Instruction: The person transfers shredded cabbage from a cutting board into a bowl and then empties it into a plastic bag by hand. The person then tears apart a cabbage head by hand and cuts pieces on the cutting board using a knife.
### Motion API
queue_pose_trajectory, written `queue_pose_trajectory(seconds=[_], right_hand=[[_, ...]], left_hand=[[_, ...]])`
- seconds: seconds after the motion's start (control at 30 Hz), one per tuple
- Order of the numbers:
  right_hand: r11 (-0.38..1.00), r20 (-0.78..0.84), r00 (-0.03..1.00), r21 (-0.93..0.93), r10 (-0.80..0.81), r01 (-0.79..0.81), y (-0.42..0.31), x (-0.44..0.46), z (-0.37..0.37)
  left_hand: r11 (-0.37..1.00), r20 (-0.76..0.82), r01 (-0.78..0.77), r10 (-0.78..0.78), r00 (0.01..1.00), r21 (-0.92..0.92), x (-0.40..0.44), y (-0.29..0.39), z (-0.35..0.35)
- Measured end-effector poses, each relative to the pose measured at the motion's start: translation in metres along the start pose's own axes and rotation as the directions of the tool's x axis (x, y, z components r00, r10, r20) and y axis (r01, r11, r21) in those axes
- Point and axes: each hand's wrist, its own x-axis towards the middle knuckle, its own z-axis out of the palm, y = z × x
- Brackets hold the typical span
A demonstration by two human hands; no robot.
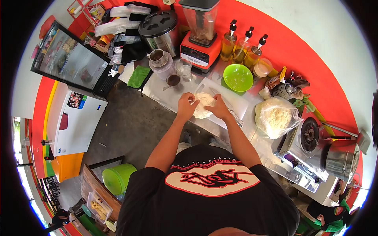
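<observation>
A pale lump of dough [202, 105] lies on the white cutting board [236, 103], close to the counter's front edge. My left hand [186, 106] grips its left side with the fingers curled in. On the opposite side, my right hand [219, 108] holds the dough's right edge, thumb and fingers bent against it. A knife [235, 117] rests on the board just right of my right hand, partly hidden by it. Behind the board stands a bright green bowl [238, 77].
A bag of shredded pale food [277, 117] sits right of the board, before the stove [309, 135]. A blender [200, 49] and oil bottles [242, 47] line the back. Left are a cup of dark powder [173, 80] and a glass [184, 70]. Another person [330, 210] is at lower right.
</observation>
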Motion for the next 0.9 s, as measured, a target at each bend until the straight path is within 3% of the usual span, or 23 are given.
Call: queue_pose_trajectory(seconds=[0.03,0.07,0.1,0.17,0.27,0.4,0.47,0.6,0.7,0.77,0.9], right_hand=[[0.991,0.073,0.994,0.095,0.083,-0.090,-0.005,-0.001,-0.003],[0.993,0.073,0.994,0.084,0.076,-0.082,-0.011,-0.003,-0.005],[0.982,0.070,0.991,0.143,0.110,-0.119,-0.014,-0.006,-0.003],[0.969,0.069,0.988,0.195,0.138,-0.149,-0.019,-0.008,-0.001],[0.965,0.050,0.994,0.239,0.097,-0.106,-0.027,-0.011,0.002],[0.991,-0.134,0.989,0.128,0.057,-0.040,-0.039,-0.014,0.006],[0.987,-0.254,0.966,0.161,0.056,-0.015,-0.050,-0.016,0.003],[0.992,-0.301,0.953,0.123,0.033,0.005,-0.065,-0.021,-0.003],[0.991,-0.330,0.944,0.131,0.020,0.024,-0.068,-0.022,-0.007],[0.959,-0.285,0.952,0.284,0.109,-0.025,-0.073,-0.026,-0.013],[0.930,-0.250,0.965,0.367,0.081,0.017,-0.057,-0.022,-0.020]], left_hand=[[0.999,-0.111,0.005,-0.001,0.994,0.036,-0.001,-0.004,0.005],[0.997,-0.221,0.013,0.004,0.975,0.071,0.001,-0.007,0.009],[0.998,-0.230,0.011,0.003,0.973,0.063,0.002,-0.011,0.011],[0.949,-0.137,0.147,-0.112,0.984,0.278,0.005,-0.017,0.013],[0.954,-0.124,0.236,-0.215,0.969,0.184,0.008,0.005,0.009],[0.980,-0.173,0.171,-0.151,0.973,0.106,0.020,0.024,0.013],[0.964,-0.279,0.061,0.014,0.960,0.259,0.025,0.029,0.018],[0.933,-0.295,0.231,-0.146,0.944,0.277,0.028,0.048,0.025],[0.964,-0.336,0.152,-0.072,0.939,0.219,0.033,0.043,0.025],[0.992,-0.335,0.025,0.019,0.942,0.127,0.038,0.037,0.020],[0.993,-0.296,0.030,0.007,0.955,0.118,0.045,0.033,0.012]])
